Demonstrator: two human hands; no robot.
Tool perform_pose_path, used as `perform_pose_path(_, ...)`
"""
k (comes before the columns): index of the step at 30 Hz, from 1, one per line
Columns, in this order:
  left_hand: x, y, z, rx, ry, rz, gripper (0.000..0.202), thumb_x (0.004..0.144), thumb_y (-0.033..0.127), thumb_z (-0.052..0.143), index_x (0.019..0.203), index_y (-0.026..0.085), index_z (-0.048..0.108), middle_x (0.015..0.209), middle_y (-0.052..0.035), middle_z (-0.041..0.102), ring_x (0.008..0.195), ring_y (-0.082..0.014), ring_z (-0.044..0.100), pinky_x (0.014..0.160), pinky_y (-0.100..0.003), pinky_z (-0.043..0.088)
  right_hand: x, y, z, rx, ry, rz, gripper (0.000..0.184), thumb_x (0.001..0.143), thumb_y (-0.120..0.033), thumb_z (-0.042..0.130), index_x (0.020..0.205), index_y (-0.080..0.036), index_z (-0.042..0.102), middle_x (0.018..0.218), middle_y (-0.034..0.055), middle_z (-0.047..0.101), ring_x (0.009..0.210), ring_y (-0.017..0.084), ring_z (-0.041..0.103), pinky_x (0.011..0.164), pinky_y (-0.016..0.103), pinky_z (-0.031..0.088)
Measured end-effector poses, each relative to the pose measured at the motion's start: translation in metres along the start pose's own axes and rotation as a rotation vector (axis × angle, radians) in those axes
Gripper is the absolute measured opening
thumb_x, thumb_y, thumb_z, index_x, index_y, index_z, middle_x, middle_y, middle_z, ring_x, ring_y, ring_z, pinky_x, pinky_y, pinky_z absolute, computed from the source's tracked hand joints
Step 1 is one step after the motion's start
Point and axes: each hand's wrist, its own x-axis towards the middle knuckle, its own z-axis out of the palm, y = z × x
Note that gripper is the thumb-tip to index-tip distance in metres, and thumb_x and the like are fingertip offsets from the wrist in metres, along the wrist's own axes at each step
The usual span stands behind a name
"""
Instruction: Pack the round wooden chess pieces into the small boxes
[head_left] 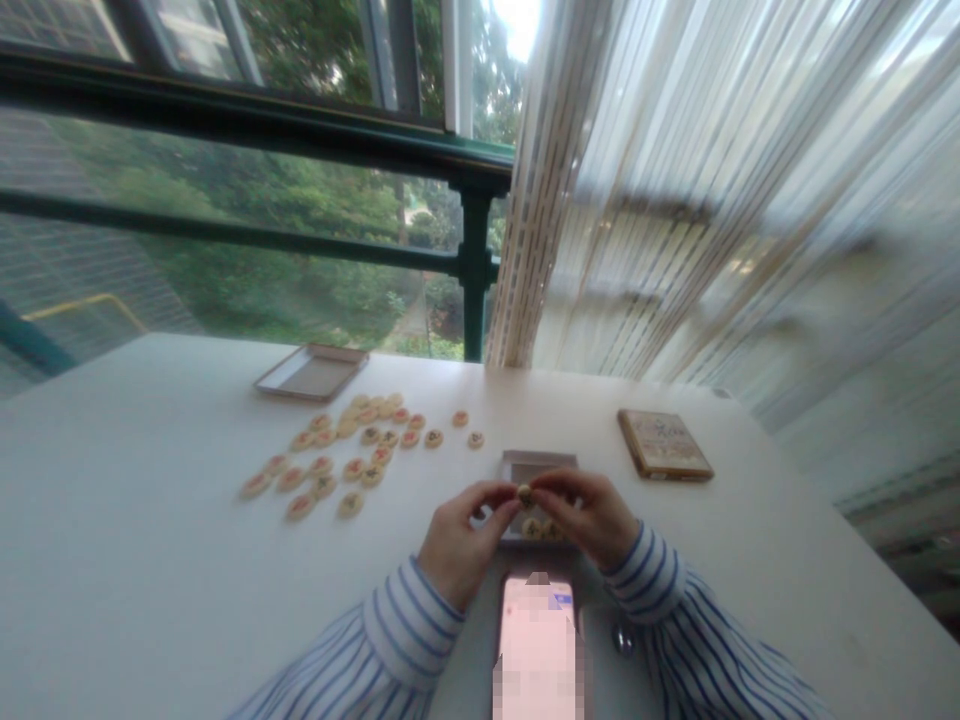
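Both my hands meet over a small open box [536, 462] near the table's front middle. My left hand [461, 540] and my right hand [589, 515] pinch one round wooden game piece [525, 493] between their fingertips, fingers closed on it. Two more pieces [540, 528] lie in the box just under my hands. Several round pale pieces with red or dark marks [352, 455] lie scattered on the white table [150, 560] to the left.
A shallow tray or box lid [311, 372] sits at the back left. A brown printed box [664, 443] lies to the right. A phone [538, 640] stands below my hands. Behind the table are a green railing [472, 270] and pale curtains [712, 200].
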Motion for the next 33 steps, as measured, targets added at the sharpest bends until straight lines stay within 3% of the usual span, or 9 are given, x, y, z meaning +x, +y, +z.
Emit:
perform_pose_path(4,0.002,0.002,-0.003,-0.033,0.015,-0.059,0.021,0.075,0.033,0.055,0.087,0.02,0.067,0.08,-0.0014,0.069,0.069,-0.0136,0.06,0.061,-0.025,0.044,-0.001,0.003,0.002,-0.008,-0.023,-0.024,0.018,0.074,-0.029,0.057,0.084,-0.017,0.067,0.073,0.0039,0.068,0.059,0.01,0.057,0.052,0.02,0.044)
perform_pose_path(9,0.003,0.0,-0.004,-0.09,0.009,-0.11,0.024,0.074,0.034,0.056,0.089,0.019,0.068,0.083,-0.003,0.07,0.074,-0.0163,0.062,0.067,-0.027,0.047,-0.003,0.007,0.004,-0.008,-0.046,-0.041,0.021,0.075,-0.028,0.057,0.091,-0.017,0.065,0.076,0.0045,0.069,0.06,0.011,0.059,0.05,0.021,0.042)
perform_pose_path(20,0.004,-0.006,-0.005,-0.153,-0.005,-0.146,0.026,0.072,0.037,0.057,0.088,0.019,0.068,0.085,-0.0039,0.07,0.078,-0.0187,0.063,0.074,-0.03,0.049,-0.003,0.003,0.003,-0.024,-0.07,-0.076,0.019,0.074,-0.026,0.056,0.09,-0.018,0.064,0.076,0.0035,0.068,0.061,0.011,0.059,0.054,0.021,0.045)
perform_pose_path(33,0.005,-0.004,-0.006,-0.166,-0.039,-0.153,0.027,0.073,0.037,0.056,0.087,0.018,0.068,0.085,-0.0043,0.07,0.08,-0.0196,0.063,0.077,-0.031,0.048,-0.003,-0.003,-0.001,-0.306,-0.145,-0.234,0.025,0.073,-0.024,0.058,0.098,-0.021,0.061,0.083,0.0045,0.065,0.073,0.014,0.058,0.07,0.026,0.045)
